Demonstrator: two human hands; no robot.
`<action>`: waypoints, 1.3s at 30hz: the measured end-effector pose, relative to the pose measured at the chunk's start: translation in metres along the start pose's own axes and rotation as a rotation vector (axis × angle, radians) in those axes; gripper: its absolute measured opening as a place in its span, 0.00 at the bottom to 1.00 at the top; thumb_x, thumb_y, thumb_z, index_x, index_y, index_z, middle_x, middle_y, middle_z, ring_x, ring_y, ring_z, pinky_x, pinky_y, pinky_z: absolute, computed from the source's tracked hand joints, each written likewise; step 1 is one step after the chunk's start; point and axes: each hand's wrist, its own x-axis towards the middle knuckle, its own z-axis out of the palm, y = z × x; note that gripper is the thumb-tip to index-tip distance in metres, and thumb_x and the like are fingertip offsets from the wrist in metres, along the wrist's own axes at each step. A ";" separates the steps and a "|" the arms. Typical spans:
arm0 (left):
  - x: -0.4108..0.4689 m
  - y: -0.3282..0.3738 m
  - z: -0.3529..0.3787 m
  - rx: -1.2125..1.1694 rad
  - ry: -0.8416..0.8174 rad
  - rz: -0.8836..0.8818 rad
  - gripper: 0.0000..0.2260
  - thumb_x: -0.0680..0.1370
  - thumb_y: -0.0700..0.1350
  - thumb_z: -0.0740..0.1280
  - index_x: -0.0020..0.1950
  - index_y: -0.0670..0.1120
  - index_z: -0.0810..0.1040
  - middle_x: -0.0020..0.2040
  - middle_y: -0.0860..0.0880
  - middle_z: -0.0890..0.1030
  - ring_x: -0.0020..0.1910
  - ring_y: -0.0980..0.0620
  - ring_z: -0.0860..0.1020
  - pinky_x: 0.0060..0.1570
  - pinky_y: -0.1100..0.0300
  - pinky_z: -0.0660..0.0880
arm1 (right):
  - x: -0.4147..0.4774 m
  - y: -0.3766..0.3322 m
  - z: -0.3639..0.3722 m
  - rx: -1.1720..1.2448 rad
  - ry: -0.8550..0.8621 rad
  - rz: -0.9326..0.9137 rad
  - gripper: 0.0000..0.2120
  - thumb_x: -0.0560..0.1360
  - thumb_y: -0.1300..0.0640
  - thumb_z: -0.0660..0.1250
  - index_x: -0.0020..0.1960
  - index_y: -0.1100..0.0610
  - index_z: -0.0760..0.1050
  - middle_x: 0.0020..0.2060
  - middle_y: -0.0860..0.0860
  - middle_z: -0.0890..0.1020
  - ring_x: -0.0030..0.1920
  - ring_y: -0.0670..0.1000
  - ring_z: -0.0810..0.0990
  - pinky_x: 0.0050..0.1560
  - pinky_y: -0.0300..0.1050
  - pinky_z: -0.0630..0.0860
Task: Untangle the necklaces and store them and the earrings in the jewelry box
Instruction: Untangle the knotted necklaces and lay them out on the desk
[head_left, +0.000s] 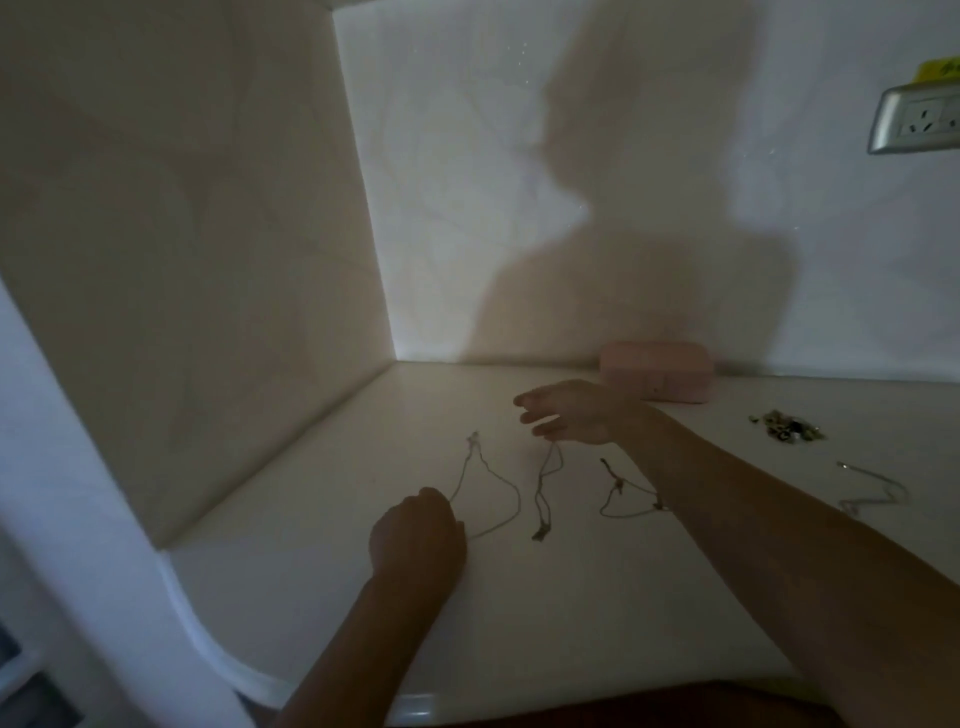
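My left hand (415, 535) is curled round the left necklace (518, 499) on the bench (571, 597). My right hand (571, 410) pinches the middle necklace (540, 499). A third necklace (618, 484) lies beside my forearm. The pink jewelry box (657, 371) sits closed against the wall, its contents hidden. The earrings (787, 427) and a fourth necklace (883, 480) lie to the right.

One view only: head-worn wide-angle, facing forward and down at a pale countertop (597, 613) from close above. Wall corner (387, 322) centre-left of frame, wall socket (914, 117) upper right. Left hand (415, 535) and right hand (571, 413) mid-frame, arms entering from bottom edge.
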 end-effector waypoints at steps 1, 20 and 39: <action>0.000 0.001 -0.002 0.043 -0.001 0.009 0.15 0.80 0.53 0.58 0.58 0.43 0.71 0.58 0.46 0.77 0.57 0.48 0.76 0.51 0.59 0.71 | -0.007 0.000 -0.006 -0.029 -0.007 -0.043 0.07 0.79 0.62 0.61 0.55 0.60 0.75 0.45 0.55 0.77 0.41 0.53 0.76 0.46 0.43 0.73; -0.024 0.104 0.029 -0.082 -0.273 0.705 0.27 0.81 0.57 0.50 0.77 0.50 0.47 0.78 0.48 0.48 0.76 0.51 0.49 0.73 0.55 0.47 | -0.151 0.102 -0.072 -1.332 0.038 -0.302 0.29 0.74 0.62 0.48 0.72 0.41 0.52 0.71 0.37 0.55 0.72 0.38 0.52 0.72 0.37 0.46; -0.060 0.063 -0.009 0.089 -0.568 0.699 0.40 0.69 0.66 0.67 0.71 0.71 0.42 0.76 0.43 0.37 0.75 0.37 0.44 0.70 0.37 0.53 | -0.182 0.079 -0.091 -1.513 0.112 0.096 0.36 0.78 0.69 0.48 0.75 0.38 0.44 0.77 0.49 0.47 0.76 0.52 0.49 0.72 0.61 0.47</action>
